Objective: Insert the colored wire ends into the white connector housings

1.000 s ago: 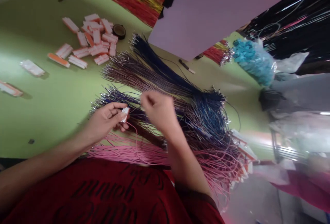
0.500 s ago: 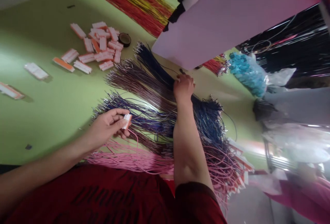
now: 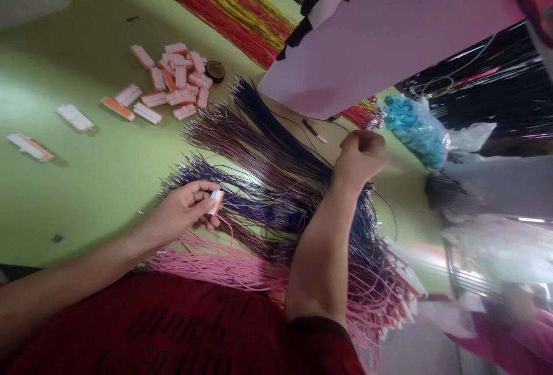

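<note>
My left hand (image 3: 185,211) pinches a small white connector (image 3: 215,201) with a pink wire hanging from it, just above the purple wire bundle (image 3: 224,188). My right hand (image 3: 360,156) is closed in a fist over the far end of the dark blue wire bundle (image 3: 276,124), near the brown wires (image 3: 242,139); thin dark wires run toward the fist, but what it grips is too fine to name. Pink wires (image 3: 216,262) lie along my red shirt.
A pile of white-and-orange connectors (image 3: 173,84) and a tape roll (image 3: 215,71) lie on the green table (image 3: 86,179). Red and yellow wire bundles (image 3: 228,9), a lilac board (image 3: 380,29), a bag of blue parts (image 3: 415,124) and black wires (image 3: 496,87) crowd the far side.
My right hand went from beside the connector out to the blue bundle, then swung right and closed into a fist. My left hand kept hold of the connector.
</note>
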Demonstrator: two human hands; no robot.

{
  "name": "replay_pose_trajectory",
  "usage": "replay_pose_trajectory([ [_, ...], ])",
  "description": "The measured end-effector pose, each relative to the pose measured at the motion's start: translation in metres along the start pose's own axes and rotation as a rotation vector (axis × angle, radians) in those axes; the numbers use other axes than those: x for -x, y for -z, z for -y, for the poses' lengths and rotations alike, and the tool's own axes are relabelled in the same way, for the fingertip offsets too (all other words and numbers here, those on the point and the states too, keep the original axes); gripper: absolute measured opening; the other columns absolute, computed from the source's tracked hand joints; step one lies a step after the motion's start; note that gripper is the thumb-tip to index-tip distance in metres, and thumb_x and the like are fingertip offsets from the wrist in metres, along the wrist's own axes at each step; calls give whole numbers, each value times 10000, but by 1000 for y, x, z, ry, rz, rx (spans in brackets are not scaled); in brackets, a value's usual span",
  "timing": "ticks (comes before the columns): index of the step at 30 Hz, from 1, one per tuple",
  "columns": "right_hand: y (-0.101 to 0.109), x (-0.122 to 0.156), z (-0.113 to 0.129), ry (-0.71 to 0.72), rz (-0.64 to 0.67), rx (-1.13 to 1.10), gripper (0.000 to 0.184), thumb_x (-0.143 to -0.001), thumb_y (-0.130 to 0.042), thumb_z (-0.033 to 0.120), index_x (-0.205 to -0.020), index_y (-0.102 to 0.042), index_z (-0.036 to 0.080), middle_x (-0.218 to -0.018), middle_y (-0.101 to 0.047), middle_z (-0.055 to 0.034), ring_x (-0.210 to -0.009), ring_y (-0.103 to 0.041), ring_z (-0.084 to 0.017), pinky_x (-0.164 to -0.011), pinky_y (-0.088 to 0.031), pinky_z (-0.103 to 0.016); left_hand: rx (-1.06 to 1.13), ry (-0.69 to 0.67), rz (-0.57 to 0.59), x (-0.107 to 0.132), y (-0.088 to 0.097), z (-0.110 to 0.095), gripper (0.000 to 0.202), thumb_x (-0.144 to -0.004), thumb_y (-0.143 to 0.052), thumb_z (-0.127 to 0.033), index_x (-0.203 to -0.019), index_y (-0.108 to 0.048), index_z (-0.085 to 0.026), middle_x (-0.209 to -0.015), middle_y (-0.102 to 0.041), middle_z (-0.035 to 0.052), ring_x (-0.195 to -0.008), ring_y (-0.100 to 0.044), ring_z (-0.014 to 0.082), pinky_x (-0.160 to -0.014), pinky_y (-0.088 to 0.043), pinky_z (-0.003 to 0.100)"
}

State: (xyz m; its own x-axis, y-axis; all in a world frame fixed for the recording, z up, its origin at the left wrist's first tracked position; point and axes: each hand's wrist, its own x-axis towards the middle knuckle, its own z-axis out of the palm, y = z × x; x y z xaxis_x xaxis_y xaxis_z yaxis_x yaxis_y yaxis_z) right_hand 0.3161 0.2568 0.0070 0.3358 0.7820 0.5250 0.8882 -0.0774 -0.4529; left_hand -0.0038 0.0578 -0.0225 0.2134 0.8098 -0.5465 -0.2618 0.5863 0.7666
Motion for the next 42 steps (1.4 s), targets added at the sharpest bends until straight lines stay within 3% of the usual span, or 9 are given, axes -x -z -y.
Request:
replay_pose_trajectory([
  [3, 24, 14, 19, 53, -33, -115, 268, -968, -491, 297, -989, -746, 217, -876, -744, -51, -821, -738, -223, -825, -632, -431, -20, 10, 7, 1, 0, -4, 547, -836, -879, -568, -1149, -643, -186, -725, -774, 42, -626, -742, 218, -578, -529, 313],
  [5, 43, 40, 46, 75, 39, -185, 243, -971, -539, 330, -991, -763, 237, -893, -765, -45, -807, -736, -209, -810, -631, -411, -23, 8, -2, 2, 0, -4, 540, -845, -877, -559, -1153, -644, -181, -719, -775, 41, -611, -726, 203, -574, -521, 303],
  [7, 61, 78, 74, 129, 231, -293, 189, -944, -615, 336, -956, -782, 248, -892, -786, -41, -814, -739, -203, -826, -621, -389, -19, 2, -12, 2, -1, -4, 538, -834, -891, -540, -1153, -645, -183, -719, -775, 33, -606, -725, 198, -567, -518, 298],
  [10, 76, 140, 99, 180, 710, -422, 139, -914, -671, 293, -863, -794, 254, -834, -800, -28, -773, -733, -194, -789, -596, -342, 3, -24, -45, 1, -1, -4, 542, -790, -929, -525, -1128, -662, -197, -754, -778, 30, -638, -756, 215, -562, -538, 306],
  [13, 77, 182, 97, 108, 899, -424, 186, -910, -631, 231, -801, -781, 244, -795, -801, -33, -742, -722, -195, -764, -568, -322, -17, -39, -43, 1, 0, -4, 558, -780, -933, -541, -1131, -677, -191, -763, -783, 43, -657, -770, 225, -553, -529, 301],
  [18, 74, 196, 83, 149, 836, -329, 194, -925, -621, 219, -821, -783, 246, -808, -797, -41, -759, -693, -204, -838, -517, -349, -48, -17, -36, -1, 2, -3, 578, -795, -910, -509, -1188, -654, -172, -746, -772, 32, -665, -767, 221, -569, -518, 290],
  [23, 76, 196, 88, 255, 795, -262, 194, -937, -646, 183, -796, -761, 247, -710, -726, -16, -693, -626, -189, -818, -443, -358, -37, -1, -40, -2, 3, -1, 555, -793, -911, -470, -1189, -657, -176, -734, -776, 29, -627, -753, 211, -568, -514, 288],
  [27, 73, 199, 91, 320, 752, -285, 190, -962, -620, 150, -832, -729, 236, -792, -744, -24, -777, -651, -194, -860, -417, -357, -16, -14, -42, -2, 4, -2, 545, -774, -919, -450, -1172, -663, -180, -744, -772, 24, -631, -755, 210, -558, -515, 285],
  [42, 66, 200, 95, 533, 763, -178, 232, -1007, -555, 105, -871, -693, 234, -844, -760, -38, -879, -619, -217, -863, -344, -380, 19, 6, -33, -3, 2, -6, 531, -719, -941, -358, -1125, -654, -173, -738, -768, 7, -616, -754, 189, -549, -542, 265],
])
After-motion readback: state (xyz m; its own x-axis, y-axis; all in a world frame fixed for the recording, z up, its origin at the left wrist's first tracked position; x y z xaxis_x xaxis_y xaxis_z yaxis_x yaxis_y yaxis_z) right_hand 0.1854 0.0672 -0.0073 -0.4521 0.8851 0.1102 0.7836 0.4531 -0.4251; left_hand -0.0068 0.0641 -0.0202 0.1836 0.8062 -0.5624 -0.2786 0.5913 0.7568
